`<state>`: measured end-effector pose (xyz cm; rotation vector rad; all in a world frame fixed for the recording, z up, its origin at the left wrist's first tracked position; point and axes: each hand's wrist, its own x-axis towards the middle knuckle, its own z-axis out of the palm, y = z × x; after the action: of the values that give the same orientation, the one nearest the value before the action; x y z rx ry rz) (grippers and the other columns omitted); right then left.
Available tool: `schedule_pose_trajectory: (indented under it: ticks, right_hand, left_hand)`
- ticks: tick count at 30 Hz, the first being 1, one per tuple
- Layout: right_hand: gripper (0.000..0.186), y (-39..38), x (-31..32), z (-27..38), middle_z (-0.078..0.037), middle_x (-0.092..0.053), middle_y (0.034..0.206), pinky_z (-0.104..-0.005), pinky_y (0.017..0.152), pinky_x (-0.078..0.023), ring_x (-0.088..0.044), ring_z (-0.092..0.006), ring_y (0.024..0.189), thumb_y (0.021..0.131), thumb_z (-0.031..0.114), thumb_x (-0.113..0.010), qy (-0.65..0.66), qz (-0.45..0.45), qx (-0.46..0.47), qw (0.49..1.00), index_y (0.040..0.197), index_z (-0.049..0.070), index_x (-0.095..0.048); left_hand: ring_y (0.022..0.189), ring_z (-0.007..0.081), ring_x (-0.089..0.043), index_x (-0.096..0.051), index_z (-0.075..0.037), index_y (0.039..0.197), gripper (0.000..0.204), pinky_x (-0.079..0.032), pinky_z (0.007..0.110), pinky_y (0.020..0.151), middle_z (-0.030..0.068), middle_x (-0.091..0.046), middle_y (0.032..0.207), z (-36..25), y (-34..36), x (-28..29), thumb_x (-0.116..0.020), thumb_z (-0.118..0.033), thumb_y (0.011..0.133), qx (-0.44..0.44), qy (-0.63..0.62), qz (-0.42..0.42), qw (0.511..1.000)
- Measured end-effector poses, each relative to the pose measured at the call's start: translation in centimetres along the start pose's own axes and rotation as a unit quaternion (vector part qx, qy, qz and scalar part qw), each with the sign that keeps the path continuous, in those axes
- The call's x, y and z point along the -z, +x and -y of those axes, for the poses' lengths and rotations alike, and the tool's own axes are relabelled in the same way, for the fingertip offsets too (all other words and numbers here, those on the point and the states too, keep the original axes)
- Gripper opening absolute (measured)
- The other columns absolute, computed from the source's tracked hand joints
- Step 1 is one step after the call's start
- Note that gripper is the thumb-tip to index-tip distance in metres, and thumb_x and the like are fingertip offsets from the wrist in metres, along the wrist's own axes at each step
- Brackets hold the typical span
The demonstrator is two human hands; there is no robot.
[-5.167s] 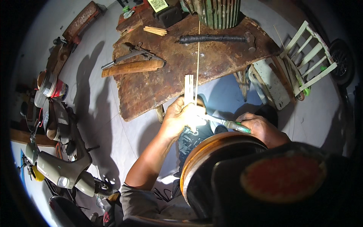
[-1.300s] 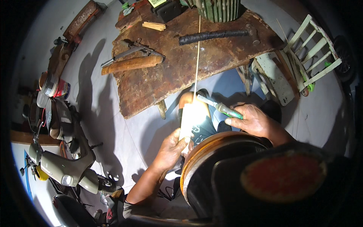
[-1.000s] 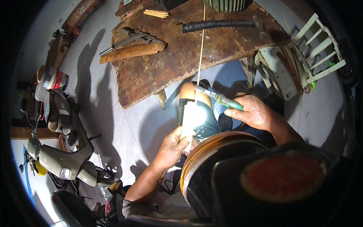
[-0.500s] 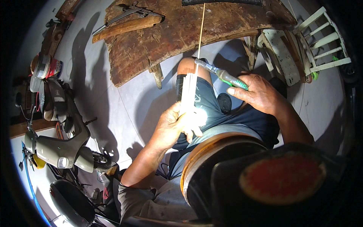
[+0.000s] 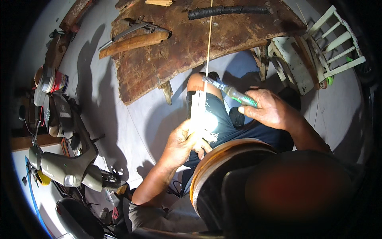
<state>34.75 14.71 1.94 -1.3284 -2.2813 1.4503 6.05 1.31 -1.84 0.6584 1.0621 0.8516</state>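
- The worn brown wooden bench (image 5: 187,44) was seen ahead of the knees, its ragged near edge above the lap, with bare pale floor (image 5: 119,103) open on its left.
- A bundle of pale flat bamboo strips (image 5: 197,109) was held upright over the left thigh, washed out by glare at its lower end.
- The left hand (image 5: 183,141) was closed around the bundle's lower end, its grip tight on the strips.
- A long thin bamboo sliver (image 5: 208,36) was seen running from the bundle up across the bench.
- A green-handled knife with a grey blade (image 5: 230,92) was clasped in the right hand (image 5: 270,113), the grip shut on the handle and the blade tip just beside the sliver.
- A white slatted wooden frame (image 5: 330,44) stood near the bench's right edge.
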Motion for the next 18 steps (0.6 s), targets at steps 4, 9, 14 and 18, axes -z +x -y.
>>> schedule_pose_trajectory:
  ticks: [4, 9, 14, 18]
  right_hand:
    - [0.042, 0.2, -0.6, 0.5, -0.027, -0.067, 0.087, -0.0536, 0.078, -0.052, -0.068, -0.0473, 0.087, 0.1, 0.036, -0.069, -0.038, 0.011, 0.032, 0.999, 0.095, -0.005, -0.064]
    - [0.045, 0.8, -0.9, 1.1, -0.029, -0.068, 0.089, -0.0558, 0.082, -0.051, -0.067, -0.0487, 0.088, 0.102, 0.039, -0.065, -0.042, 0.026, 0.043, 0.998, 0.095, -0.005, -0.065]
    - [0.044, 1.1, -0.8, 1.2, -0.029, -0.069, 0.09, -0.0554, 0.083, -0.052, -0.067, -0.0494, 0.09, 0.102, 0.038, -0.064, -0.044, 0.031, 0.042, 0.998, 0.096, -0.005, -0.065]
    - [0.043, 1.3, -0.8, 0.9, -0.029, -0.069, 0.089, -0.0545, 0.081, -0.052, -0.069, -0.0475, 0.09, 0.101, 0.037, -0.064, -0.034, 0.038, 0.067, 0.996, 0.096, -0.006, -0.065]
  left_hand:
    - [0.073, 0.015, -0.071, -0.058, -0.002, 0.131, 0.022, -0.057, 0.028, 0.06, 0.0117, -0.074, 0.101, 0.2, 0.1, 0.2, -0.052, -0.009, 0.112, -0.02, 0.037, -0.001, 0.999]
    - [0.072, 0.0098, -0.067, -0.062, -0.003, 0.125, 0.017, -0.055, 0.024, 0.064, 0.0073, -0.075, 0.097, -0.4, -0.3, 0.3, -0.056, -0.01, 0.111, 0.0, 0.055, -0.022, 0.998]
    - [0.075, 0.0079, -0.066, -0.065, -0.003, 0.123, 0.018, -0.052, 0.022, 0.066, 0.005, -0.075, 0.095, -0.8, -0.1, 0.3, -0.057, -0.01, 0.11, 0.004, 0.062, -0.022, 0.998]
    - [0.075, 0.007, -0.065, -0.066, -0.003, 0.123, 0.018, -0.051, 0.022, 0.066, 0.0046, -0.074, 0.094, -0.9, -0.2, 0.4, -0.057, -0.011, 0.11, 0.018, 0.051, -0.026, 0.998]
